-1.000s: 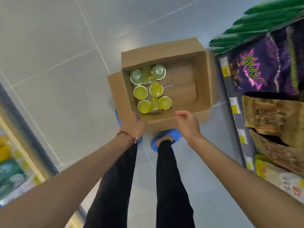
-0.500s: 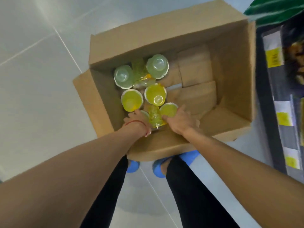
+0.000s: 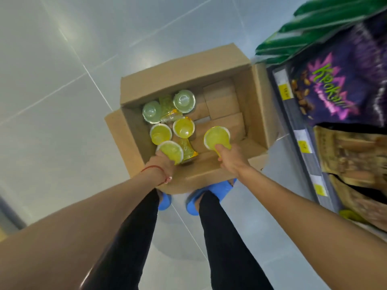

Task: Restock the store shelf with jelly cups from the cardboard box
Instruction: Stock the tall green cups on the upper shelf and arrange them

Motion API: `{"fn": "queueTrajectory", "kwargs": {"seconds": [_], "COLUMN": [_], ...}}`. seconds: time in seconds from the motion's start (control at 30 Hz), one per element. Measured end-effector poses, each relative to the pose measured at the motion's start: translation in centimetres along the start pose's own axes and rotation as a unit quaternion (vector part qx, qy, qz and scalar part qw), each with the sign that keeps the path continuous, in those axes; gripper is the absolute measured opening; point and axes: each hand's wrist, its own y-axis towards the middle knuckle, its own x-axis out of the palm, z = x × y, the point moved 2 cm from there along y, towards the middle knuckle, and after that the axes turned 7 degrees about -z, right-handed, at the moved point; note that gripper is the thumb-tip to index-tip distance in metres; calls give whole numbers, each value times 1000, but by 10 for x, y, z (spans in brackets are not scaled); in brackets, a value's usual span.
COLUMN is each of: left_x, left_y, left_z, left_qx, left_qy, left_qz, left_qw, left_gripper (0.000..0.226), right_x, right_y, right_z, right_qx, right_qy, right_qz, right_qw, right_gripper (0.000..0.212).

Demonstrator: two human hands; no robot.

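I note a glossy pale grey tiled floor (image 3: 62, 84); snack-bag shelving (image 3: 310, 164) along the right edge.

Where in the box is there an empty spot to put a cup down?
The right half of the cardboard box is bare: folded bottom flaps between the right wall and the jelly cups. The left half is crowded with cups packed close. Each hand holds one cup: left hand, right hand.

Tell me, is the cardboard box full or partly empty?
Partly empty. The cardboard box has four jelly cups on its left side; its right side shows bare cardboard. Each hand holds another cup above it.
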Motion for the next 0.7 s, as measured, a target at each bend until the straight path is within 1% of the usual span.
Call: {"fn": "queueTrajectory", "kwargs": {"seconds": [0.07,0.13,0.2,0.27,0.3,0.37,0.43,0.47,0.53,0.57,0.6,0.67,0.7], "left_x": [-13,-23,-29,-31,-33,-36,-36,-35,-28,-24,-18,-7,-5], "left_y": [-41,-77,-115,-144,-160,-183,-199,-209,-224,-232,-246,-283,-303], "left_z": [2,3,4,4,7,10,11,13,12,10,11,14,12], "left_qx": [8,3,14,36,45,55,100,137,182,187,212,280,304], "left_qy": [-74,-167,-240,-287,-298,-306,-293,-285,-298,-305,-295,-262,-247], "left_qz": [-5,-28,-56,-94,-112,-141,-172,-194,-205,-197,-187,-196,-207], "left_qw": [997,986,969,953,947,940,935,929,915,913,913,902,896], "left_gripper": [50,46,32,15,12,19,30,34,29,26,22,21,22], "right_x": [-16,-30,-43,-51,-53,-51,-47,-45,-38,-34,-30,-20,-15], "right_y": [-42,-82,-121,-154,-172,-198,-227,-238,-260,-267,-277,-295,-305], "right_z": [-5,-5,2,11,15,21,24,27,36,41,50,71,81], "right_qx": [15,25,11,-20,-40,-89,-155,-183,-223,-229,-225,-196,-185], "right_qy": [80,162,232,278,302,343,374,383,391,392,389,383,384], "right_qz": [-47,-114,-183,-237,-258,-302,-334,-334,-309,-289,-256,-161,-125], "right_qw": [996,980,955,930,917,885,851,842,838,843,856,888,896], "right_gripper": [27,20,19,11,15,29,40,46,59,61,61,60,59]}}
